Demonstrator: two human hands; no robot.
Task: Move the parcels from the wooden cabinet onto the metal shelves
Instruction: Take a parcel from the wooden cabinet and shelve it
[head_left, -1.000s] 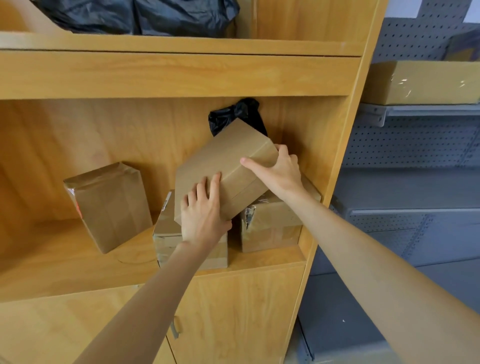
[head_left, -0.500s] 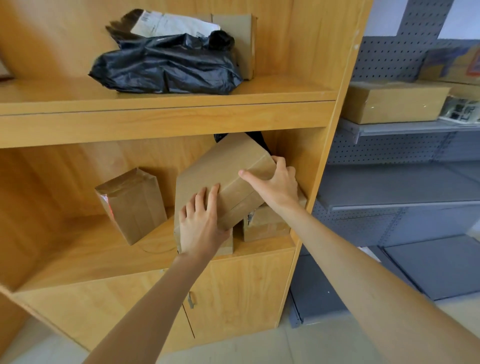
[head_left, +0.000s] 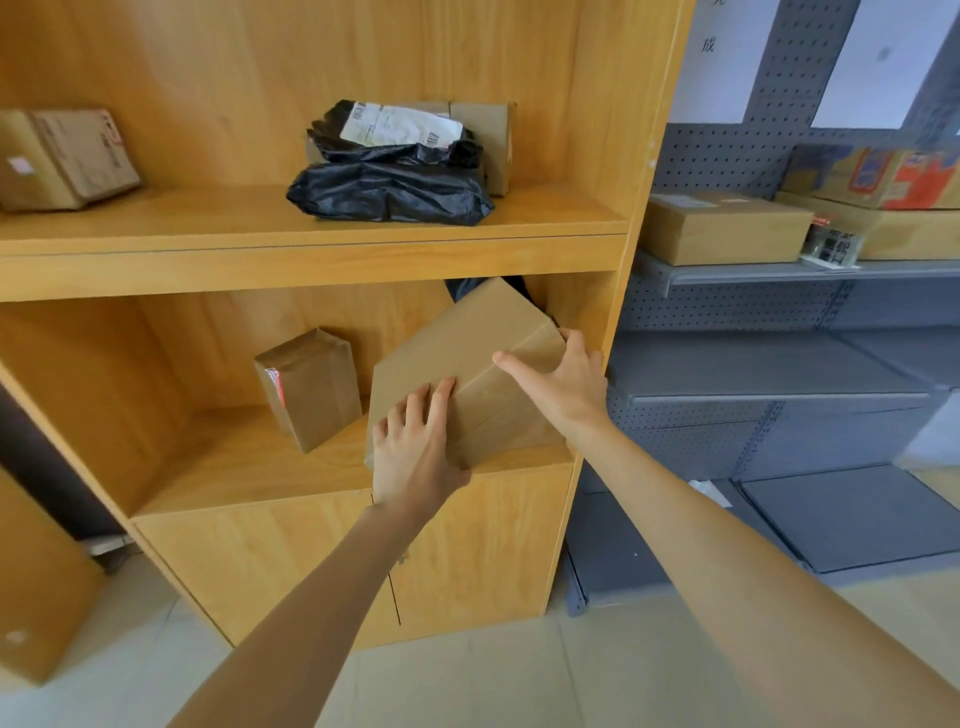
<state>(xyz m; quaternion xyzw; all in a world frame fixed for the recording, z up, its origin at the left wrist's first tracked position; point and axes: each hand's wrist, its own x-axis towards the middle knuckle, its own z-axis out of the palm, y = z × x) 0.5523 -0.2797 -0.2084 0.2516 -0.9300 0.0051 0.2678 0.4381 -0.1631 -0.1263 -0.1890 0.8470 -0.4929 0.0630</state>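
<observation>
Both hands, left hand (head_left: 415, 452) and right hand (head_left: 563, 379), grip a tilted cardboard box (head_left: 462, 374) mid-frame inside the wooden cabinet (head_left: 311, 260); several parcels await the metal shelves (head_left: 753, 364).

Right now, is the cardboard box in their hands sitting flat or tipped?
Tipped. The cardboard box slants, far corner raised toward the upper shelf, gripped by the left hand and right hand.
</observation>
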